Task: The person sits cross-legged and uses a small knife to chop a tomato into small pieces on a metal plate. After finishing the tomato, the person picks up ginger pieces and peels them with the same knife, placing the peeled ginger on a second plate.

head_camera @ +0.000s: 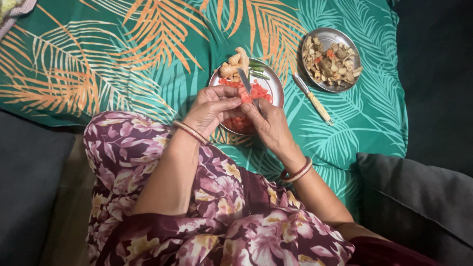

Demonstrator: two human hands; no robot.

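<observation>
My left hand (213, 109) holds a piece of red tomato (245, 97) over a steel plate (275, 84), its fingers curled around the piece. My right hand (268, 123) grips a small knife (245, 80), whose blade points up and away and rests against the tomato. On the plate lie chopped red tomato bits (259, 91), a knob of ginger (235, 61) and green chillies (258, 69). Both wrists wear bangles. Part of the plate is hidden under my hands.
A second steel plate (345, 35) with chopped pale pieces and bits of red sits to the right. A peeler with a yellowish handle (313, 99) lies between the plates. All rest on a green cloth with an orange leaf print (123, 54). Dark cushions (419, 207) flank it.
</observation>
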